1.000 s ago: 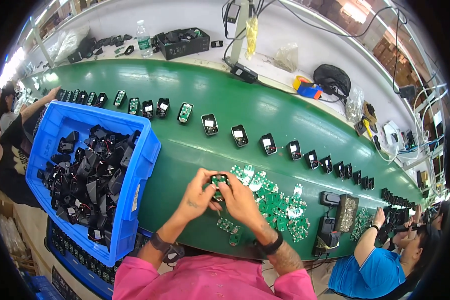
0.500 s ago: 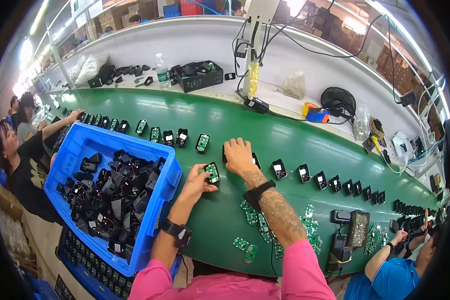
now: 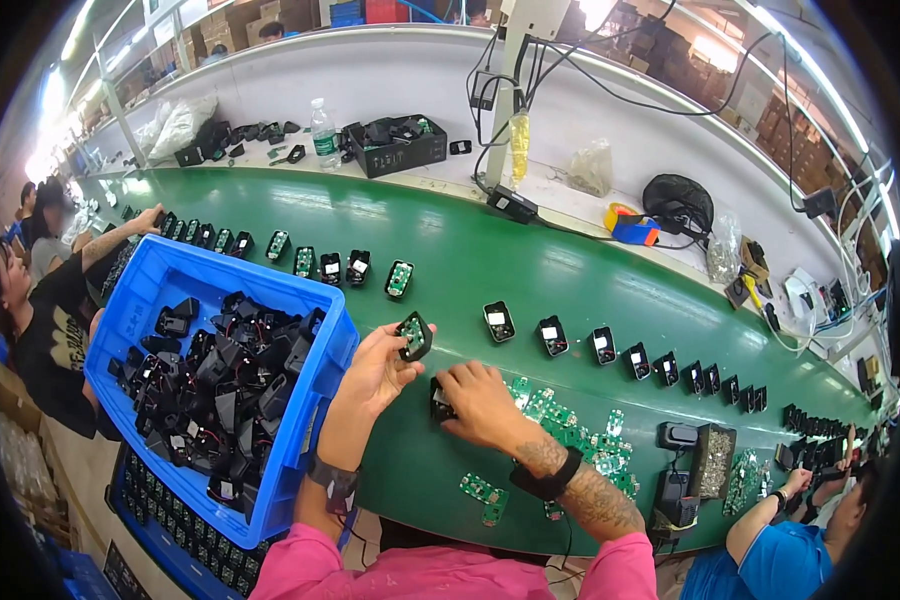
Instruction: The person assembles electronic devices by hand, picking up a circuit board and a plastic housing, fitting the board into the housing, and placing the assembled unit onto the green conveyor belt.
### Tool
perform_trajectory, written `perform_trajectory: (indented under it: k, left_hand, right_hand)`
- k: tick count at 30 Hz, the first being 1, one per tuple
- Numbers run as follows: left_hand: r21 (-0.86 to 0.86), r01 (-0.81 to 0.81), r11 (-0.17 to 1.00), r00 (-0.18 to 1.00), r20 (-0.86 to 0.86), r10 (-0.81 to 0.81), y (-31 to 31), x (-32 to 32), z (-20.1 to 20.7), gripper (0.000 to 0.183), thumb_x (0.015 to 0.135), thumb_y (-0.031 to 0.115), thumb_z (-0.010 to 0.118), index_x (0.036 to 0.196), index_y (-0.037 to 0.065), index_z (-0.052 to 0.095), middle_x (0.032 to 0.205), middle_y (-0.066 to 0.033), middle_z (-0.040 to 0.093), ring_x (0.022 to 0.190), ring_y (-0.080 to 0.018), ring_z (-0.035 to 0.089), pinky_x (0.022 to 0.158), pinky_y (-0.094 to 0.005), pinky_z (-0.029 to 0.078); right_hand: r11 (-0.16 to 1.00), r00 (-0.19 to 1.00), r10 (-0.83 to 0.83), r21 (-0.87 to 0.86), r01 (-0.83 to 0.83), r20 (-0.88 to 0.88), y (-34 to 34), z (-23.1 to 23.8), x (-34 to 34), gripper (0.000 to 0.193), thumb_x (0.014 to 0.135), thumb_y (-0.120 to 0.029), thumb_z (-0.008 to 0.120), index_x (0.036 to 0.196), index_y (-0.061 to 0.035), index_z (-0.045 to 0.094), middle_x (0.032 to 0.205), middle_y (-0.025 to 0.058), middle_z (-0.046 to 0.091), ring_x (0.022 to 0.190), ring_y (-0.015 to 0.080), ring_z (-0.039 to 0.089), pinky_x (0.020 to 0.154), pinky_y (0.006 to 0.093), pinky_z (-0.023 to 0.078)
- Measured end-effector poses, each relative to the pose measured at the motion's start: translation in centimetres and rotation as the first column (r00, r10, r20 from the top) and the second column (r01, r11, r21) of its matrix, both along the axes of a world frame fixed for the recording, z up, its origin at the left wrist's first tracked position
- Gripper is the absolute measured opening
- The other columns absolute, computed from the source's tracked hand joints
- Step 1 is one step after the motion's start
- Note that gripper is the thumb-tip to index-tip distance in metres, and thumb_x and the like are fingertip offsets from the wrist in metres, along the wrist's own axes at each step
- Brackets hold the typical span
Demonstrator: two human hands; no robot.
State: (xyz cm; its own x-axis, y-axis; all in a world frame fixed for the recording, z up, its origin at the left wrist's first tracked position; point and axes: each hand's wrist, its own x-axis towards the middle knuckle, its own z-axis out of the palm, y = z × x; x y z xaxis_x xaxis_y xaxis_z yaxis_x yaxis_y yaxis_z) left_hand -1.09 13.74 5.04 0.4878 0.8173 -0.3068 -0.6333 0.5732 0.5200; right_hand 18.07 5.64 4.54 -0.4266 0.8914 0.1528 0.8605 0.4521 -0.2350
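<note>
My left hand (image 3: pixel 378 368) is closed around a small black plastic housing with a green circuit board (image 3: pixel 413 335) in its open side, held tilted above the bench. On the near side of it, my right hand (image 3: pixel 478 402) grips another black housing (image 3: pixel 441 399), mostly covered by the fingers. Beside my right forearm lies a loose pile of green circuit boards (image 3: pixel 570 425). Ahead stands a housing with a white part inside (image 3: pixel 498 321), first of a row running right. Up to the left, a housing fitted with a board (image 3: pixel 399 279) ends another row.
A blue bin (image 3: pixel 305 470) full of black housings stands left. Chargers (image 3: pixel 679 480) and a box of small metal parts (image 3: pixel 714 462) are at the right. Co-workers sit at both sides (image 3: pixel 40 330). A shelf with a water bottle (image 3: pixel 323 135) and black box (image 3: pixel 398 150) runs behind.
My right hand has drawn a housing from the row toward me. My left hand has raised and tilted its housing, moving slightly left. The board pile shows more now.
</note>
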Motion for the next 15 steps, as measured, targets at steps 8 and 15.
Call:
perform_trajectory:
  k: [8, 15]
  left_hand:
    - [0.463, 0.126, 0.877, 0.888, -0.447, 0.108, -4.9, 1.0, 3.8, 0.047, 0.093, -0.001, 0.045, 0.140, 0.000, 0.041, 0.118, -0.0159, 0.059, 0.069, -0.0205, 0.071, 0.056, -0.0266, 0.061]
    - [0.753, 0.404, 0.518, 0.766, -0.589, 0.258, -6.2, 1.7, 4.4, 0.045, 0.091, -0.002, 0.048, 0.136, -0.003, 0.050, 0.136, -0.0170, 0.054, 0.092, -0.0182, 0.068, 0.065, -0.0251, 0.061]
  right_hand:
    - [0.777, 0.556, -0.330, -0.554, -0.298, -0.763, -1.2, 3.8, 2.4, 0.070, 0.085, -0.022, 0.074, 0.141, 0.0050, 0.041, 0.118, 0.0172, 0.062, 0.107, 0.0251, 0.061, 0.088, 0.0362, 0.053]
    - [0.689, 0.398, -0.455, -0.598, -0.409, -0.797, -2.0, 4.0, 1.8, 0.020, 0.097, -0.013, 0.061, 0.111, 0.0011, 0.062, 0.092, 0.0039, 0.068, 0.083, 0.0105, 0.063, 0.074, 0.0276, 0.053]
